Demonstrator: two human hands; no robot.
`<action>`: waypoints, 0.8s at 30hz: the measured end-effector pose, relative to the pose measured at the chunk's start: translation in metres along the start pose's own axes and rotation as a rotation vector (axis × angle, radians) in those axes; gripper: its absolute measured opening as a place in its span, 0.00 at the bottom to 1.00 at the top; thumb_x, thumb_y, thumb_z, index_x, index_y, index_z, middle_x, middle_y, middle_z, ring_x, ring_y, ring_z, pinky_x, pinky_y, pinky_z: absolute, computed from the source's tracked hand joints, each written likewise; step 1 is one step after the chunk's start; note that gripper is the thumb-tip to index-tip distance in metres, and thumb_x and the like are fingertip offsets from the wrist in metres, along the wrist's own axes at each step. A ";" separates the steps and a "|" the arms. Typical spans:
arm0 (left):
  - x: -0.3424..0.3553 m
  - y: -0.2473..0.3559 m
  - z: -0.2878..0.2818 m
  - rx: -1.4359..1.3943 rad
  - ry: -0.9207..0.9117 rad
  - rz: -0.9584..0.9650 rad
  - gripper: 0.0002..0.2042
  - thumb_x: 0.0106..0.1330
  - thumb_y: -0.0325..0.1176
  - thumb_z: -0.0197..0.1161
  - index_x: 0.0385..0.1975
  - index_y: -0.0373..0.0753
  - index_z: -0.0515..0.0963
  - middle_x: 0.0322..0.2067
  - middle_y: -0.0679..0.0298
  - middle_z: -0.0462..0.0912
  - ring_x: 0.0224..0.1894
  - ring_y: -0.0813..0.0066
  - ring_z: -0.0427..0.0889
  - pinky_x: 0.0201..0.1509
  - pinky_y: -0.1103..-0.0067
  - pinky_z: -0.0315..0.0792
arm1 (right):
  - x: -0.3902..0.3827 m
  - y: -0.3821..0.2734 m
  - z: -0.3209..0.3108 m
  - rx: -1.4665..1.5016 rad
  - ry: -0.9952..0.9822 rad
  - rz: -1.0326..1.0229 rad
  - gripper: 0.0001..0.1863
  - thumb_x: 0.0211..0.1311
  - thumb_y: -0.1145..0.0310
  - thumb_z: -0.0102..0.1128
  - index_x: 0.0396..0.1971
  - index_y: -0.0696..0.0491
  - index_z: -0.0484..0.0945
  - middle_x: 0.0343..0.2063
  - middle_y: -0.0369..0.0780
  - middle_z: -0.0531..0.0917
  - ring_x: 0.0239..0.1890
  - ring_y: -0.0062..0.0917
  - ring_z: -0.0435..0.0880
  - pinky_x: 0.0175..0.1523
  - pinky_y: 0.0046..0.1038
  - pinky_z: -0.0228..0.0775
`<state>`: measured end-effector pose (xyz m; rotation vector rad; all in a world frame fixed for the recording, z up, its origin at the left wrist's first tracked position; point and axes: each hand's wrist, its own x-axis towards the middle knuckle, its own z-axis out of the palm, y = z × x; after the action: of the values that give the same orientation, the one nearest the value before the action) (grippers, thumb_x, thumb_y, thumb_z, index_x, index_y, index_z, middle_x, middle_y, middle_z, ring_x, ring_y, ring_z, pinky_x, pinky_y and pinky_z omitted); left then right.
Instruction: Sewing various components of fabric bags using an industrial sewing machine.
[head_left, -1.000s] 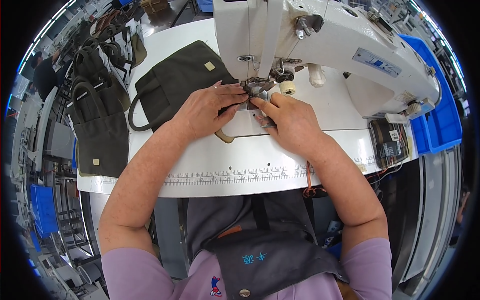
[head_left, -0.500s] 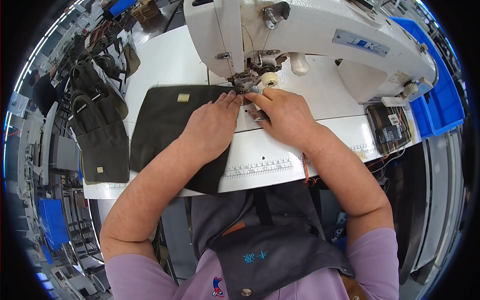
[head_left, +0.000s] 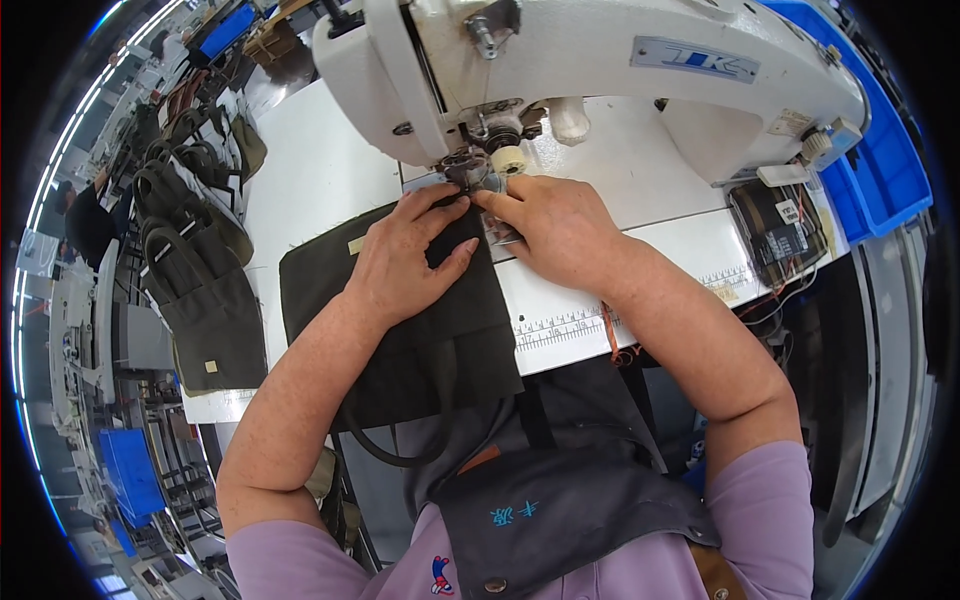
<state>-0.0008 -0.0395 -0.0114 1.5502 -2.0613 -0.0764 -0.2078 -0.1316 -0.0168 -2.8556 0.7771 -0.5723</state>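
A dark olive fabric bag piece (head_left: 400,365) lies flat at the left of the sewing machine's needle area (head_left: 465,175). Its upper right corner is at the presser foot, and a strap handle (head_left: 445,400) loops over the table's front edge. A small pale patch (head_left: 355,245) shows beside my left hand (head_left: 400,255), which rests on the fabric with fingers and thumb spread. My right hand (head_left: 565,225) is close to the foot, index finger stretched to the fabric's right edge and thumb apart below it. The needle tip is too small to make out.
Similar olive bag pieces with handles (head_left: 205,295) are stacked at the left. The white machine arm (head_left: 590,50) spans above my hands. At the right are a bundle of dark straps (head_left: 775,235) and a blue bin (head_left: 880,190). A printed ruler (head_left: 570,330) runs along the table front.
The bag piece has shifted and turned, and its strap handle now shows at the front edge. My left hand's fingers and thumb have spread apart; the right hand stays close to the foot.
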 end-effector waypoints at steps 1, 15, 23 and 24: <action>0.002 -0.002 0.000 -0.002 -0.007 0.012 0.19 0.61 0.32 0.71 0.52 0.33 0.82 0.56 0.54 0.82 0.57 0.53 0.83 0.62 0.67 0.77 | 0.000 0.001 0.001 0.017 0.030 -0.015 0.22 0.57 0.63 0.69 0.52 0.48 0.82 0.36 0.39 0.82 0.40 0.36 0.86 0.41 0.38 0.79; 0.016 -0.014 0.001 0.075 -0.064 0.112 0.18 0.64 0.32 0.68 0.54 0.39 0.83 0.53 0.50 0.82 0.55 0.48 0.82 0.60 0.65 0.76 | -0.044 0.012 -0.013 0.124 0.526 -0.228 0.24 0.49 0.60 0.75 0.48 0.49 0.82 0.39 0.38 0.81 0.46 0.35 0.81 0.49 0.40 0.71; 0.019 0.044 0.000 0.557 0.015 0.314 0.15 0.62 0.40 0.71 0.45 0.40 0.83 0.46 0.59 0.85 0.47 0.59 0.84 0.59 0.62 0.72 | -0.211 0.112 -0.117 -0.089 0.803 0.337 0.08 0.54 0.76 0.69 0.35 0.56 0.84 0.34 0.43 0.84 0.38 0.38 0.85 0.43 0.35 0.78; 0.021 0.068 0.003 0.479 0.046 0.336 0.14 0.60 0.39 0.72 0.41 0.40 0.83 0.44 0.61 0.85 0.45 0.61 0.84 0.56 0.64 0.73 | -0.232 0.132 -0.127 -0.197 0.775 0.424 0.08 0.54 0.75 0.70 0.36 0.55 0.84 0.35 0.43 0.84 0.39 0.38 0.85 0.43 0.35 0.78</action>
<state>-0.0651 -0.0369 0.0188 1.4112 -2.3858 0.6114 -0.5027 -0.1293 -0.0042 -2.4441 1.5575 -1.6246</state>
